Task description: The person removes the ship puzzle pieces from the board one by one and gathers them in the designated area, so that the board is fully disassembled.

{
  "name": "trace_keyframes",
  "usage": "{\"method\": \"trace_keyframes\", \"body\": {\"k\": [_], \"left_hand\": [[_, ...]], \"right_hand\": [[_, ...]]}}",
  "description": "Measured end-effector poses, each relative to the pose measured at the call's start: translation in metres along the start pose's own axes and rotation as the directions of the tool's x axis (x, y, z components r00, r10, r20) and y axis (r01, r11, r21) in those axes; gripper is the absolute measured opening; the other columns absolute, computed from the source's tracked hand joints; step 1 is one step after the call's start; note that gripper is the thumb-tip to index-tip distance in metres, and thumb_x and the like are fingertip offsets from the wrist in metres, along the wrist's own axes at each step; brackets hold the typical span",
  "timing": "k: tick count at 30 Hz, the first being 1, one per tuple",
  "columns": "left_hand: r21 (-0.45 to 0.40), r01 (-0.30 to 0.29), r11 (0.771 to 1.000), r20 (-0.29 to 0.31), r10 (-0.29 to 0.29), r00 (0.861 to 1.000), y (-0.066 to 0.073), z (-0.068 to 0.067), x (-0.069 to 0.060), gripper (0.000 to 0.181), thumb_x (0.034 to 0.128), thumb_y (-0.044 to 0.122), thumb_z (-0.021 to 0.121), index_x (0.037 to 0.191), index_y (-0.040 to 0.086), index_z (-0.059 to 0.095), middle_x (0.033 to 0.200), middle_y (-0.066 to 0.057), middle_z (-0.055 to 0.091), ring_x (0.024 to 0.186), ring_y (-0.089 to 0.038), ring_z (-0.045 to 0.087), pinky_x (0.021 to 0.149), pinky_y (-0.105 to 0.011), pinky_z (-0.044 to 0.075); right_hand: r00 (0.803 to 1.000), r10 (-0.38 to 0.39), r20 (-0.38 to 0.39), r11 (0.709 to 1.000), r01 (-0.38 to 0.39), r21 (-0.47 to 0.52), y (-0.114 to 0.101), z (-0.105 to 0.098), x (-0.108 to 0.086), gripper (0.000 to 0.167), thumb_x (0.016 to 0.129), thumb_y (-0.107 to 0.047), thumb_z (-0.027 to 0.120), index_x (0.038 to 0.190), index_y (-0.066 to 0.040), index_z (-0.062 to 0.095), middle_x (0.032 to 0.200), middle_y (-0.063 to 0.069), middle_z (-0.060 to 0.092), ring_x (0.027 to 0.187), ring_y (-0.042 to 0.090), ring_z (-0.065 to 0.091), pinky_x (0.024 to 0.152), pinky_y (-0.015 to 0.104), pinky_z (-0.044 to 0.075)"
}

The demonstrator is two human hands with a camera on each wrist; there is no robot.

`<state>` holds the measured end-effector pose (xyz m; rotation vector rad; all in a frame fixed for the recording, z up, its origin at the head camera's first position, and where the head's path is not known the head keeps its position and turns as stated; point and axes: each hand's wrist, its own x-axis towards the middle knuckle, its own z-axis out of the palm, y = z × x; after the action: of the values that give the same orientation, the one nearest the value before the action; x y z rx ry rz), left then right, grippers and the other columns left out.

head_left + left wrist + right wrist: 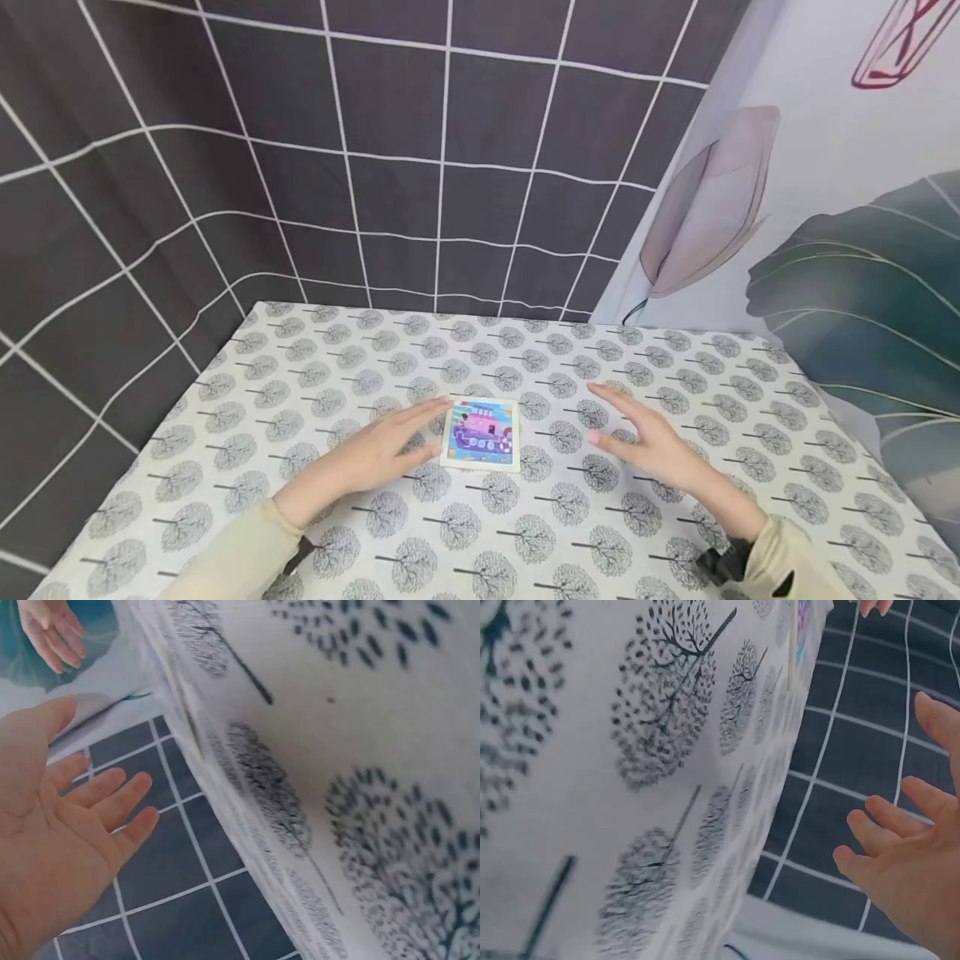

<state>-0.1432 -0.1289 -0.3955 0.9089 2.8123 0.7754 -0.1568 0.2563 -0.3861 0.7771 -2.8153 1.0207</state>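
A flat square panel (482, 434) with a cream border and a colourful cartoon picture, mostly pink, purple and blue, lies on the patterned tablecloth. My left hand (378, 446) is at its left side, fingers and thumb spread apart and the fingertips close to its edge; whether they touch it I cannot tell. Off to the right of the panel, my right hand (656, 442) hovers with its fingers extended and holds nothing. The left wrist view shows the left palm (67, 832) with loosely extended fingers. In the right wrist view the right hand (911, 855) is likewise spread, and only a sliver of the panel (801, 637) shows.
The tablecloth (585, 533) is white with grey tree prints. A dark curtain with a white grid (390, 196) hangs behind and to the left. At the right hangs a pale cloth with leaf designs (862, 292).
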Motion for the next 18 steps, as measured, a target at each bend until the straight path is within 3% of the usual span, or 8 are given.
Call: {"method": "trace_keyframes", "body": {"k": [3, 6, 11, 14, 18], "left_hand": [[0.012, -0.016, 1.0, 0.021, 0.015, 1.0, 0.001, -0.003, -0.004, 0.055, 0.0951, 0.038, 0.049, 0.145, 0.019, 0.035, 0.151, -0.005, 0.031, 0.136, -0.03, 0.032, 0.11, -0.055, 0.024], [0.012, -0.07, 0.997, 0.052, 0.069, 0.996, 0.005, -0.005, 0.006, 0.051, 0.0955, 0.034, 0.05, 0.141, 0.013, 0.042, 0.148, -0.01, 0.034, 0.134, -0.033, 0.035, 0.109, -0.054, 0.026], [0.041, -0.161, 0.986, 0.161, 0.153, 0.975, 0.012, 0.0, 0.019, 0.05, 0.0955, 0.033, 0.049, 0.139, 0.009, 0.045, 0.147, -0.011, 0.037, 0.134, -0.03, 0.036, 0.111, -0.049, 0.028], [0.058, -0.188, 0.981, 0.192, 0.174, 0.966, 0.016, 0.006, 0.025, 0.05, 0.0952, 0.034, 0.049, 0.139, 0.01, 0.044, 0.147, -0.009, 0.037, 0.133, -0.029, 0.036, 0.111, -0.047, 0.028], [0.081, -0.182, 0.98, 0.194, 0.163, 0.967, 0.017, 0.014, 0.031, 0.055, 0.0946, 0.034, 0.05, 0.143, 0.011, 0.038, 0.147, -0.008, 0.037, 0.134, -0.028, 0.036, 0.112, -0.045, 0.026]], "right_hand": [[1.0, -0.013, 0.004, 0.998, 0.012, 0.054, -0.003, 0.004, 0.006, 0.064, 0.086, -0.025, 0.066, 0.142, -0.011, 0.039, 0.143, 0.018, 0.04, 0.128, 0.043, 0.037, 0.102, 0.065, 0.028], [1.0, -0.022, 0.007, 0.995, 0.021, 0.098, -0.001, 0.004, 0.012, 0.059, 0.087, -0.021, 0.066, 0.14, -0.009, 0.042, 0.14, 0.015, 0.045, 0.126, 0.039, 0.042, 0.102, 0.06, 0.033], [0.996, -0.089, 0.031, 0.991, 0.085, 0.103, 0.003, 0.017, 0.026, 0.052, 0.087, -0.017, 0.065, 0.134, -0.004, 0.047, 0.135, 0.014, 0.05, 0.12, 0.033, 0.049, 0.1, 0.041, 0.043], [0.992, -0.113, 0.051, 0.989, 0.108, 0.1, 0.003, 0.028, 0.036, 0.049, 0.088, -0.017, 0.064, 0.132, -0.003, 0.05, 0.134, 0.016, 0.051, 0.118, 0.034, 0.051, 0.097, 0.043, 0.045], [0.991, -0.103, 0.083, 0.991, 0.095, 0.098, -0.002, 0.041, 0.053, 0.047, 0.087, -0.023, 0.065, 0.13, -0.008, 0.053, 0.133, 0.013, 0.053, 0.117, 0.034, 0.052, 0.096, 0.052, 0.045]]}}
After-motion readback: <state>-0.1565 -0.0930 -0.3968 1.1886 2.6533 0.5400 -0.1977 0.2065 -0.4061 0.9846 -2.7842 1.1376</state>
